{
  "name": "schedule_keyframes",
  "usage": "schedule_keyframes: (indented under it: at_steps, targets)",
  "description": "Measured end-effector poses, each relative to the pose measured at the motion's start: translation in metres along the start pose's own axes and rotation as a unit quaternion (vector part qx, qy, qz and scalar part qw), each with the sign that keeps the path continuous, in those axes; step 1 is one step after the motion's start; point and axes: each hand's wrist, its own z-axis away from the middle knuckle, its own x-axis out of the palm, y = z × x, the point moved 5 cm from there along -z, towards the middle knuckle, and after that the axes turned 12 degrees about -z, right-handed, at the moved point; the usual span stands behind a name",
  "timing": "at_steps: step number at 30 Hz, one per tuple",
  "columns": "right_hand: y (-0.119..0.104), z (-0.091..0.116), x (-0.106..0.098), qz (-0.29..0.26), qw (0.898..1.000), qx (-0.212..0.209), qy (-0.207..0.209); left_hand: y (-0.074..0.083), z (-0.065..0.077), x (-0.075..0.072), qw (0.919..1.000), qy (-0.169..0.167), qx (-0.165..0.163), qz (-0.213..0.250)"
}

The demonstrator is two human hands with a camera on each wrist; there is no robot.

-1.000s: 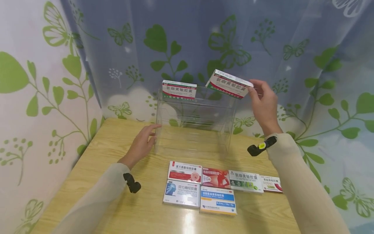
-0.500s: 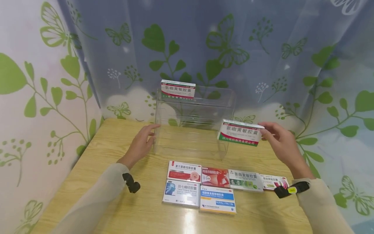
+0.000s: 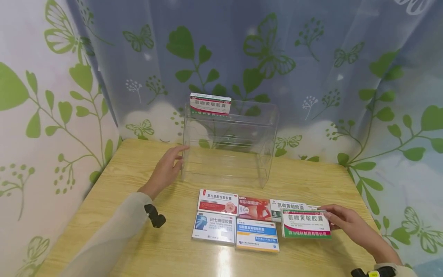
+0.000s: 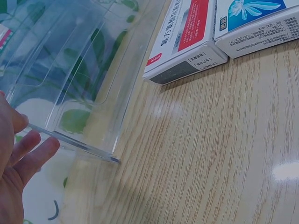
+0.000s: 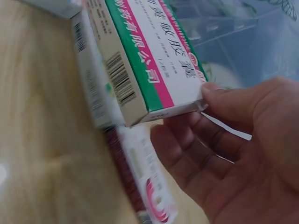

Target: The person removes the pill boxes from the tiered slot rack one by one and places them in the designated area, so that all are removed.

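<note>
My right hand (image 3: 349, 225) pinches a white, red and green medicine box (image 3: 306, 225) between thumb and fingers, its printed front facing up. The held box hangs over the right end of the boxes on the table and partly covers the green-and-white box (image 3: 284, 206). In the right wrist view, a narrow white box with a red curve (image 5: 148, 175) lies beneath it. My left hand (image 3: 165, 169) holds the left side of a clear plastic rack (image 3: 266, 154), thumb and fingers at the panel's edge. A matching medicine box (image 3: 210, 105) sits upright at the rack's top left.
Red-and-white (image 3: 218, 202), red (image 3: 254, 209), blue-and-white (image 3: 214, 227) and blue-and-yellow (image 3: 257, 235) medicine boxes lie flat, close together, before the rack. They rest on a wooden table (image 3: 152, 238). A patterned curtain (image 3: 221, 46) hangs behind the rack.
My right hand has taken the medicine box from the rack's top right, down and forward to above the table boxes. The left hand stays on the rack.
</note>
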Motion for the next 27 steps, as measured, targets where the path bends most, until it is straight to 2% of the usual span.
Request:
schedule_keyframes:
  at_steps: [4, 6, 12, 13, 16, 22, 27]
  targets:
    - [0.028, 0.007, 0.005, -0.037, 0.998, 0.025, -0.036, 0.001, 0.000, -0.001, 1.0000, 0.000, -0.002, 0.000]
    - [0.039, 0.007, 0.007, -0.038, 0.998, 0.020, -0.049, 0.002, 0.000, -0.002, 1.0000, 0.000, -0.003, 0.000]
    - [0.051, 0.008, 0.014, 0.014, 0.998, 0.055, 0.010, 0.003, 0.001, -0.001, 1.0000, -0.003, -0.003, 0.005]
    - [0.050, 0.009, 0.016, 0.014, 0.997, 0.071, 0.030, 0.003, 0.001, -0.001, 1.0000, -0.004, -0.004, 0.006]
    - [0.048, 0.011, 0.020, 0.005, 0.996, 0.075, 0.055, 0.003, 0.001, 0.000, 1.0000, -0.004, -0.005, 0.005]
    - [0.049, 0.013, 0.023, -0.013, 0.992, 0.096, 0.076, 0.001, 0.000, -0.001, 1.0000, -0.002, -0.003, 0.001]
    - [0.046, 0.014, 0.025, -0.013, 0.993, 0.090, 0.079, 0.001, 0.000, 0.000, 1.0000, -0.002, -0.002, 0.001]
